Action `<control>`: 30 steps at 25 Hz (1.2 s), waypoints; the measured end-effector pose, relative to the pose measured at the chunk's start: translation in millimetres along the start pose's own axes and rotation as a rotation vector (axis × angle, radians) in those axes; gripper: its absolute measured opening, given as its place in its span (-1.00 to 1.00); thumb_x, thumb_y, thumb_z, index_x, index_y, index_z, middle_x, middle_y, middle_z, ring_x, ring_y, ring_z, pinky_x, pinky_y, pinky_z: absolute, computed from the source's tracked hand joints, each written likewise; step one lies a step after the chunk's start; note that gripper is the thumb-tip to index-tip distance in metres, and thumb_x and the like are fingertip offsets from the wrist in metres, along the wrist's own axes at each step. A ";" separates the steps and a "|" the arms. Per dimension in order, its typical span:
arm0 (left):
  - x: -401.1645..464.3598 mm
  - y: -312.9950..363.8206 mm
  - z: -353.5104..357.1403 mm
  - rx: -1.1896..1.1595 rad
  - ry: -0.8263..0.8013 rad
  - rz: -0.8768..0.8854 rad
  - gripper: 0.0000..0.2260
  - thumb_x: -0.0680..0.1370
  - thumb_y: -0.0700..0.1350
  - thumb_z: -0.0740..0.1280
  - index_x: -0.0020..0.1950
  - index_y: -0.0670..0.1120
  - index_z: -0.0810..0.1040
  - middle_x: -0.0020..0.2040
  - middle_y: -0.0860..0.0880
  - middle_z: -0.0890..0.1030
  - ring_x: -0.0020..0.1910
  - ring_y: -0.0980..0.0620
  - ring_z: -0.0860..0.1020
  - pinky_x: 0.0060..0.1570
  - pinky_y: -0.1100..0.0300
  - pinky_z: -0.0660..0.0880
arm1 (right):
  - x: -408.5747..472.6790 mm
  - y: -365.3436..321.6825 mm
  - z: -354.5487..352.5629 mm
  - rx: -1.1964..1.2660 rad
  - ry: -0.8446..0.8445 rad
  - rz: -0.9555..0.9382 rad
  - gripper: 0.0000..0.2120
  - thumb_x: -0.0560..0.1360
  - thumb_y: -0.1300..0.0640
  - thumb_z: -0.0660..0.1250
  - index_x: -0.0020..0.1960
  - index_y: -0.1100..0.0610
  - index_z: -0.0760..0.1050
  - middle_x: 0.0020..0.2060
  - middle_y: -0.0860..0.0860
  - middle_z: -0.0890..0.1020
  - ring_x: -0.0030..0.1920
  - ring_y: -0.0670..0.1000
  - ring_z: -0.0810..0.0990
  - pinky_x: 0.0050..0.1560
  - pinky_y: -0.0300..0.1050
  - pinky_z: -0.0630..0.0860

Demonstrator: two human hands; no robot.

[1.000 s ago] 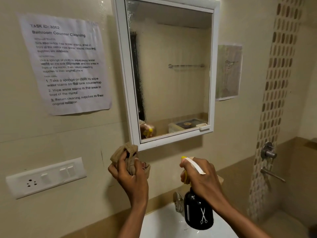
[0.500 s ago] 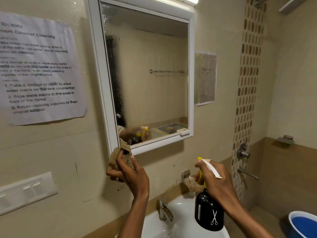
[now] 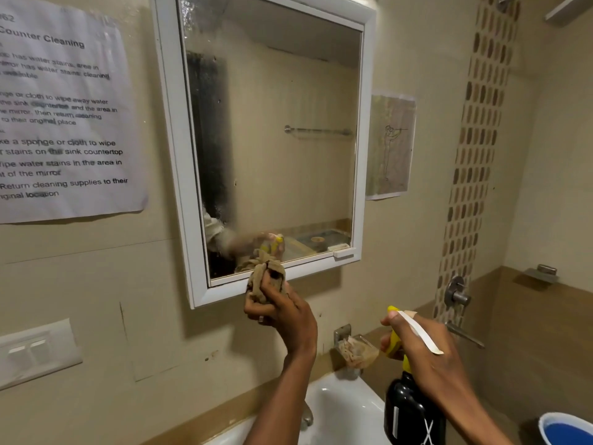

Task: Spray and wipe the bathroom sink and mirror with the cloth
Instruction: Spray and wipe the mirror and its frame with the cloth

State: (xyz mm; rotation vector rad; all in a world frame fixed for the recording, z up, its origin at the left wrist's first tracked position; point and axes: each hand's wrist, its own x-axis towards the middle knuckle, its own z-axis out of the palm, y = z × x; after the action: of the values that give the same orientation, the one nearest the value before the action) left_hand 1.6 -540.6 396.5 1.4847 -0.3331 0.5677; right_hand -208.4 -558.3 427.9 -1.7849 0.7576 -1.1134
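While our left hand grips the bunched tan cloth against the lower edge of the white-framed wall mirror, we should sweep upward in overlapping strokes. Our right hand grasps the black spray bottle with yellow trigger over the white ceramic sink. Nearby, a soap dish and tap crowd the wall; nothing blocks the glass.

— How was the light?
— Warm and fairly dim, coming from above; the mirror threw a shadow down the wall beneath it.
— Sharp?
— Mostly soft (the notice smeared in places), with straight lines bowing toward the edges.
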 end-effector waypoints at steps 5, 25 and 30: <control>-26.2 15.0 44.8 0.148 -0.245 0.036 -0.49 0.48 -0.32 0.33 0.35 0.05 0.34 0.33 -0.17 0.19 0.14 -0.15 0.34 0.04 -0.07 0.47 | 8.8 7.2 -26.6 0.003 0.029 0.024 -0.70 0.65 0.03 0.36 -0.21 -0.06 0.74 -0.39 0.08 0.74 -0.34 0.03 0.72 -0.03 0.23 0.71; -23.2 10.3 24.6 0.016 -0.045 -0.005 -0.60 0.55 -0.30 0.33 0.37 -0.05 0.47 0.33 -0.10 0.20 0.19 -0.16 0.33 0.17 -0.06 0.36 | 2.1 -4.5 -32.2 0.157 -0.099 -0.043 -0.65 0.61 -0.10 0.39 -0.20 0.11 0.74 -0.32 0.11 0.76 -0.26 0.07 0.74 -0.17 -0.07 0.71; -44.1 19.6 63.6 0.238 -0.355 0.095 -0.52 0.55 -0.28 0.27 0.36 0.18 0.51 0.34 -0.09 0.24 0.21 -0.14 0.33 0.10 -0.02 0.37 | 8.9 -5.4 -66.5 0.145 -0.008 -0.027 -0.65 0.65 0.07 0.36 -0.24 0.15 0.74 -0.32 0.14 0.75 -0.25 0.12 0.74 -0.12 0.02 0.70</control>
State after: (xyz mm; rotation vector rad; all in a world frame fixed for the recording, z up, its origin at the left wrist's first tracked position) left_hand -37.2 -610.3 393.9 1.8102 -0.6321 0.4271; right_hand -264.9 -587.0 450.5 -1.6806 0.6331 -1.1490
